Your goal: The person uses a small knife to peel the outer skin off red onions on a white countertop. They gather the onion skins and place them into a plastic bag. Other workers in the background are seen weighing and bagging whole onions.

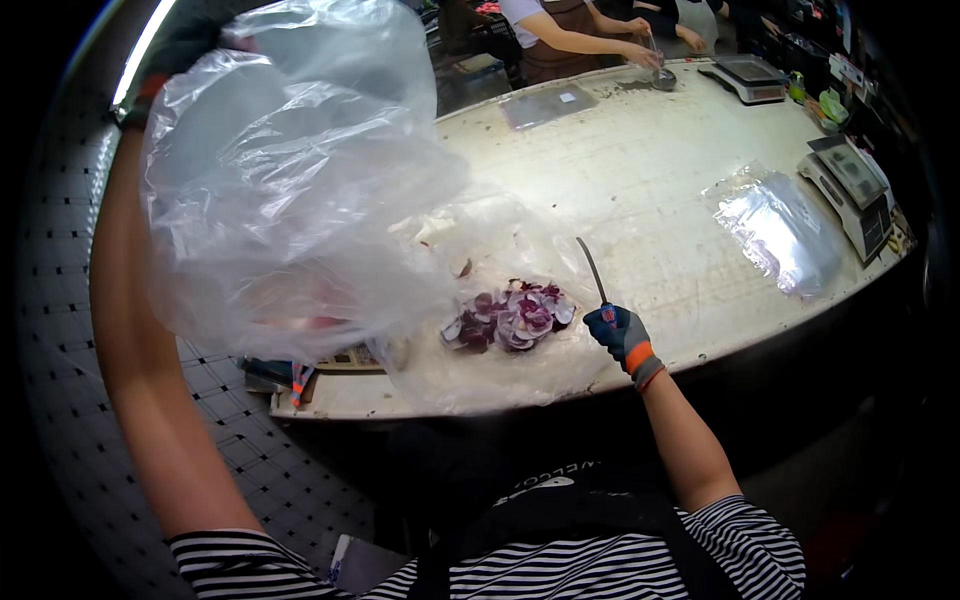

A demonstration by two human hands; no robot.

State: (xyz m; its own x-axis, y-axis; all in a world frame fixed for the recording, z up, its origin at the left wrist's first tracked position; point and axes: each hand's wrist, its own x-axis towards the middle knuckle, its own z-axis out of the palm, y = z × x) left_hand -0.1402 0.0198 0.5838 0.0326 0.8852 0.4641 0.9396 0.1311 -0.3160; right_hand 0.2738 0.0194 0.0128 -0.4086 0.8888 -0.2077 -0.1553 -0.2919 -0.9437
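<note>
My left hand (180, 56), in a dark glove with an orange band, is raised at the upper left and grips the top of a large clear plastic bag (300, 172). The bag hangs down to the table and spreads over its near part. Purple and whitish leaf-like pieces (521, 319) lie in a heap at its lower end; whether they are inside it I cannot tell. To the right of the heap, my gloved right hand (622, 337) holds a thin, curved blade (591, 262) by its handle, pointing away from me.
A stack of clear plastic bags (776, 229) lies on the white table (645, 195) near a weighing scale (851, 187). Another scale (744, 79) stands farther back. Across the table, a person's hands (645, 52) hold a small bag. A flat plastic sheet (547, 105) lies at the far edge.
</note>
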